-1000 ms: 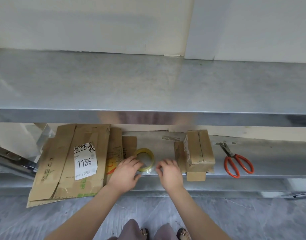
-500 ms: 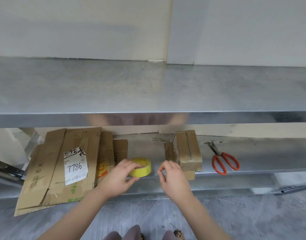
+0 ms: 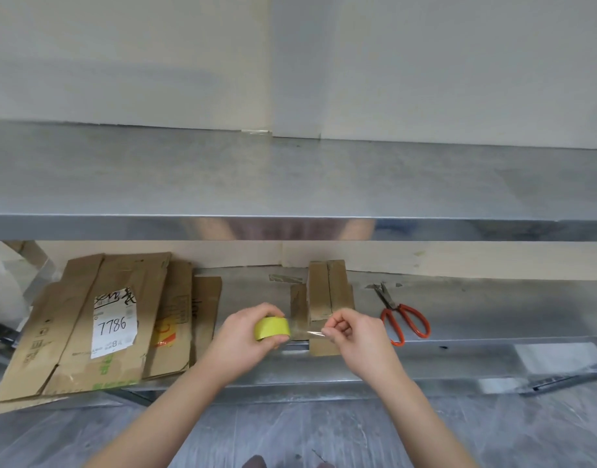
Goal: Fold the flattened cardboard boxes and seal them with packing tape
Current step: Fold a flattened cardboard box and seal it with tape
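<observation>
My left hand grips a yellow roll of clear packing tape, lifted just above the lower metal shelf. My right hand pinches the free end of the tape, and a short clear strip stretches between the two hands. A small folded cardboard box stands on the shelf right behind the strip. Several flattened cardboard boxes lie stacked at the left, the top one bearing a white label marked 7786.
Red-handled scissors lie on the lower shelf to the right of the small box. A wide steel tabletop overhangs the shelf, with a pale wall behind. Grey floor runs below.
My left hand picked the tape roll up off the shelf. My right hand took hold of the tape's end and drew out a short strip to the right.
</observation>
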Tool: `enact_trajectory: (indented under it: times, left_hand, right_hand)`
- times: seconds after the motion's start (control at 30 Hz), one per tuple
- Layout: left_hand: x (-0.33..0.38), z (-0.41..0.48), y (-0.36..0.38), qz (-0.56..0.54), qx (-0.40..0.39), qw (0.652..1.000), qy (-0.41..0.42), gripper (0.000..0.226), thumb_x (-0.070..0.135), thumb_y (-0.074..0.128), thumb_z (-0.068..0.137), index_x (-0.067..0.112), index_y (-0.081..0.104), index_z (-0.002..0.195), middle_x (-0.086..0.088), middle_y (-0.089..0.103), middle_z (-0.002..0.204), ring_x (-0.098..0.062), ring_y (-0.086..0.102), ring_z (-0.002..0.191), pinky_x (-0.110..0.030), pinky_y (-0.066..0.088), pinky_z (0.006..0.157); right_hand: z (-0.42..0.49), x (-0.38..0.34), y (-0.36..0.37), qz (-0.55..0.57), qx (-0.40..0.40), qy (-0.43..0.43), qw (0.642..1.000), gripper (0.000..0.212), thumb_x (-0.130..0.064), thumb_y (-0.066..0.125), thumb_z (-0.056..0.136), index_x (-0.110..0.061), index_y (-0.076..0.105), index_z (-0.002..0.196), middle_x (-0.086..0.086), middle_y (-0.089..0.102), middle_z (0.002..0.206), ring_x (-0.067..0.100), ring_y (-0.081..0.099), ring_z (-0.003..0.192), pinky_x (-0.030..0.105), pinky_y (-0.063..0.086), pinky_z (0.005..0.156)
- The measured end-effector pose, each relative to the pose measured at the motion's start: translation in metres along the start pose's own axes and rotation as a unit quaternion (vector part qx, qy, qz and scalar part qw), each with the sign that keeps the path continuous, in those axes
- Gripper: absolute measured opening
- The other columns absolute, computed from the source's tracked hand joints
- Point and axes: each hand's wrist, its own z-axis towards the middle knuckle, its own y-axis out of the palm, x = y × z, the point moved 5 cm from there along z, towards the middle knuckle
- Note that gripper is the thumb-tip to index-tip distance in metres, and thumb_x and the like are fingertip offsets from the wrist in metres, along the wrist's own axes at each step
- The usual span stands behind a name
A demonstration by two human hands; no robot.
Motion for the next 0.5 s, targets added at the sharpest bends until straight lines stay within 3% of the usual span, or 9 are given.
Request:
enact_trajectory:
  times: [0.1, 0.23, 0.37, 0.5]
  left_hand:
    - [0.002, 0.008, 0.004, 0.036, 0.004, 0.999, -0.036, 0.032, 0.046, 0.074, 0.078, 0.038, 0.059, 0.106, 0.021, 0.059, 0.1, -0.003, 0.053, 0.094, -0.024, 0.043, 0.081]
    - [0.018, 0.012, 0.006, -0.013, -0.028, 0.999, -0.016, 0.036, 0.045, 0.077, 0.075, 0.039, 0.063, 0.108, 0.029, 0.059, 0.106, 0.009, 0.05, 0.102, -0.013, 0.038, 0.085]
    - [0.018, 0.007, 0.008, -0.072, -0.047, 0.996, -0.02, 0.032, 0.042, 0.073, 0.082, 0.04, 0.062, 0.112, 0.025, 0.062, 0.112, 0.005, 0.053, 0.107, -0.016, 0.042, 0.088]
    - [0.008, 0.011, 0.012, -0.058, -0.02, 0.996, -0.058, 0.025, 0.045, 0.07, 0.082, 0.042, 0.065, 0.106, 0.022, 0.065, 0.109, 0.004, 0.056, 0.104, -0.016, 0.043, 0.087]
  right_hand:
    - [-0.007, 0.001, -0.012, 0.003, 0.007, -0.018, 1.0, 0.019, -0.024, 0.069, 0.089, -0.033, 0.06, 0.074, -0.012, 0.062, 0.07, 0.004, 0.058, 0.069, 0.012, 0.045, 0.064]
    - [-0.003, 0.019, -0.028, 0.048, 0.005, 0.01, 0.999, 0.015, -0.022, 0.067, 0.09, -0.028, 0.061, 0.077, -0.009, 0.063, 0.071, 0.003, 0.056, 0.067, 0.015, 0.046, 0.065]
    - [0.019, 0.039, -0.034, 0.098, -0.033, 0.06, 0.993, 0.015, -0.02, 0.063, 0.09, -0.027, 0.061, 0.077, -0.004, 0.062, 0.072, 0.015, 0.059, 0.069, 0.037, 0.054, 0.074]
    - [0.027, 0.042, -0.028, 0.075, -0.064, 0.03, 0.995, 0.014, -0.02, 0.063, 0.09, -0.028, 0.062, 0.078, 0.001, 0.067, 0.078, 0.02, 0.065, 0.076, 0.032, 0.055, 0.074]
